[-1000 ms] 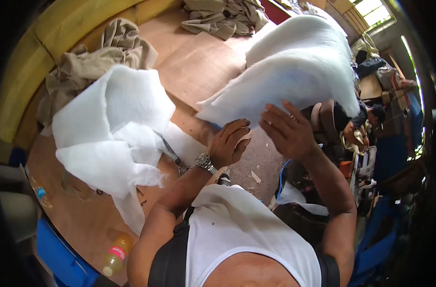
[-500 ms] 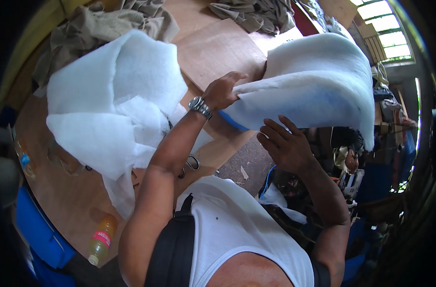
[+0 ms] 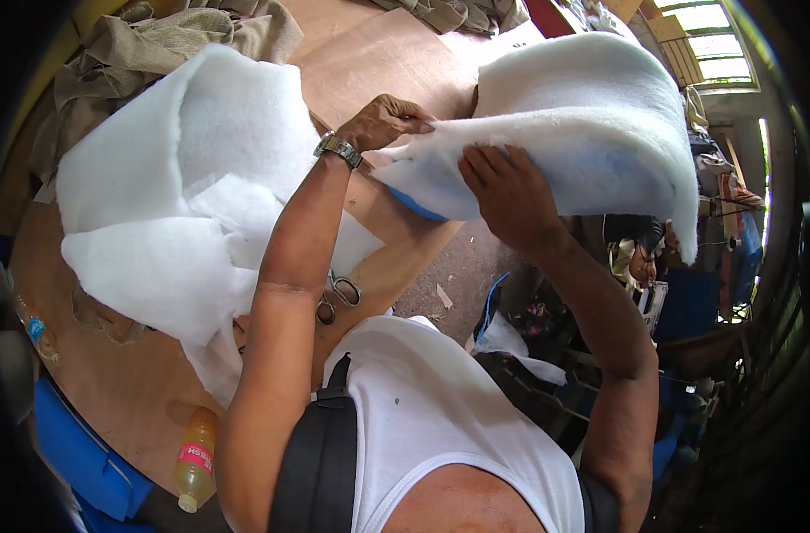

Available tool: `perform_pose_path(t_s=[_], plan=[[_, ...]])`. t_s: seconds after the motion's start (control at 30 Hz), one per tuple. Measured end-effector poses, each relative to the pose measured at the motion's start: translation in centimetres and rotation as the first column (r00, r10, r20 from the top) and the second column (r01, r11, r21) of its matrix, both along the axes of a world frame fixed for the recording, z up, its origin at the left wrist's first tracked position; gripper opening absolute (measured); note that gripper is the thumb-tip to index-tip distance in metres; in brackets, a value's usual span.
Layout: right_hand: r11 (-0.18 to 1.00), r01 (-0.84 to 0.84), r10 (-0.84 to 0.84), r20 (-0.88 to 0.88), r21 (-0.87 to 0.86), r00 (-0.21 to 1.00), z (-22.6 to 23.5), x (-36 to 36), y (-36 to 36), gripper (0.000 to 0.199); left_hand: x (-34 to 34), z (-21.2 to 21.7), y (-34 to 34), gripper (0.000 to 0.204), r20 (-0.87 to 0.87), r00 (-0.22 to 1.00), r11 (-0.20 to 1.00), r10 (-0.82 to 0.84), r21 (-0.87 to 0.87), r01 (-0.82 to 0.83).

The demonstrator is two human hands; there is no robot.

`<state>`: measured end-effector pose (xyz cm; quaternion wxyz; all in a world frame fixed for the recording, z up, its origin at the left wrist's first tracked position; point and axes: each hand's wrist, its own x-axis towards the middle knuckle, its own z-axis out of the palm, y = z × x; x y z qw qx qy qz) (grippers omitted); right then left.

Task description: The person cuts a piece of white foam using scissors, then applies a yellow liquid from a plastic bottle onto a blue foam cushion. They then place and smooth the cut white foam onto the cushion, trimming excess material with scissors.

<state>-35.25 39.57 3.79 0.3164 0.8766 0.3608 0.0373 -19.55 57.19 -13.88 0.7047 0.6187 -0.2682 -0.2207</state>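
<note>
A thick sheet of white fluffy batting (image 3: pixel 591 93) drapes over a piece with a blue surface (image 3: pixel 420 204), at the upper right. My left hand (image 3: pixel 378 124), a metal watch on its wrist, pinches the batting's top edge near its left corner. Against the batting's hanging front side lies my right hand (image 3: pixel 516 191), its fingers laid flat and nearly together. Blue shows faintly through the batting beside them. What sits beneath the batting is mostly hidden.
More white batting (image 3: pixel 121 186) lies folded on the wooden table (image 3: pixel 112 382) at left. Scissors (image 3: pixel 338 298) rest near my left forearm, a bottle with a pink label (image 3: pixel 194 457) at the near edge. Beige cloth (image 3: pixel 147 53) is heaped behind. Another person's hand (image 3: pixel 640 265) shows at right.
My right hand has moved up and left from below the batting onto its front side. My left hand has shifted slightly left and up, still at the batting's edge.
</note>
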Motion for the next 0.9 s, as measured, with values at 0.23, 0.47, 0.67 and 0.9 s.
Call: perform_pose_path(t_s=[0.23, 0.47, 0.67, 0.9], plan=[[0.994, 0.104, -0.106, 0.050, 0.041, 0.993, -3.7, 2.1, -0.7, 0.040, -9.0, 0.0, -3.1, 0.021, 0.481, 0.567, 0.647, 0.669, 0.000, -0.763], [0.993, -0.012, 0.013, -0.008, 0.115, 1.000, -2.5, 2.0, -0.3, 0.038, -17.4, -4.1, -9.7, 0.059, 0.337, 0.710, 0.767, 0.619, -0.064, -0.638], [0.980, -0.016, 0.016, -0.002, 0.196, 1.000, -5.5, 0.4, -0.7, 0.030, -15.0, -9.6, -11.7, 0.063, 0.475, 0.583, 0.645, 0.659, 0.041, -0.763], [0.929, 0.030, -0.076, 0.111, 0.369, 0.991, -7.7, 1.6, 1.5, 0.017, -13.2, -11.8, -8.5, 0.066, 0.460, 0.738, 0.822, 0.493, 0.032, -0.569]])
